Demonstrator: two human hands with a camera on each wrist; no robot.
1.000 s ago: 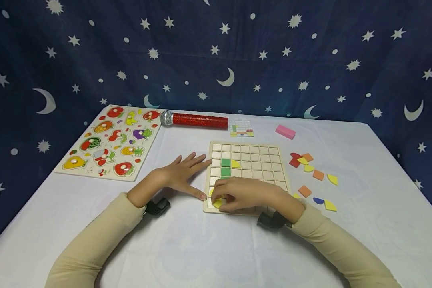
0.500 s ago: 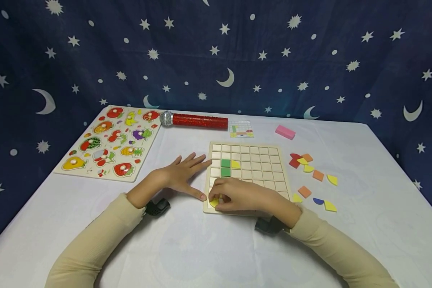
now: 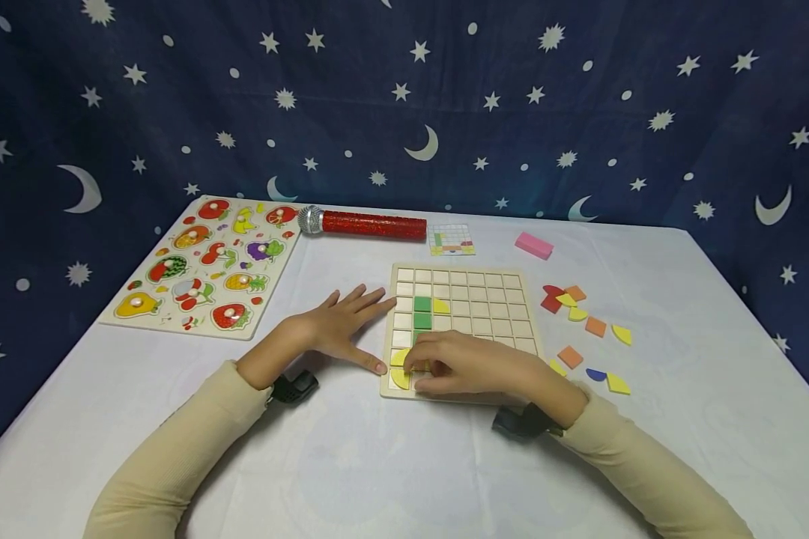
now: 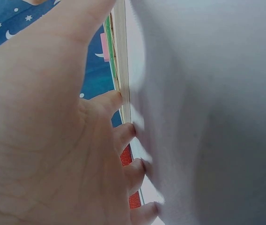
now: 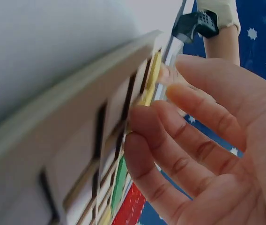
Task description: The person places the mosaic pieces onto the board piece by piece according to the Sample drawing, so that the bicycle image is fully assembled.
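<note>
A wooden grid board (image 3: 487, 288) lies on the white table. My right hand (image 3: 468, 363) hovers over its lower left part, fingers loosely bent and thumb apart, with nothing between them. Just left of those fingertips, a yellow quarter-circle tile (image 3: 399, 379) lies in the corner cell, with another yellow tile (image 3: 398, 358) directly above it. Farther up sit green square tiles (image 3: 422, 320), the lowest partly hidden by the hand, and one more yellow quarter-circle (image 3: 441, 306). My left hand (image 3: 340, 328) rests spread on the table, its thumb and index fingertips at the board's left edge.
Loose red, orange, yellow and blue tiles (image 3: 596, 327) lie right of the board. Behind it are a small pattern card (image 3: 452, 240), a pink block (image 3: 534, 245) and a red microphone (image 3: 374, 226). A fruit peg puzzle (image 3: 205, 266) lies at the left.
My right hand first slid the yellow tile left into the corner cell. It has since let go and drawn back to the right, uncovering two yellow tiles. The left hand stays put.
</note>
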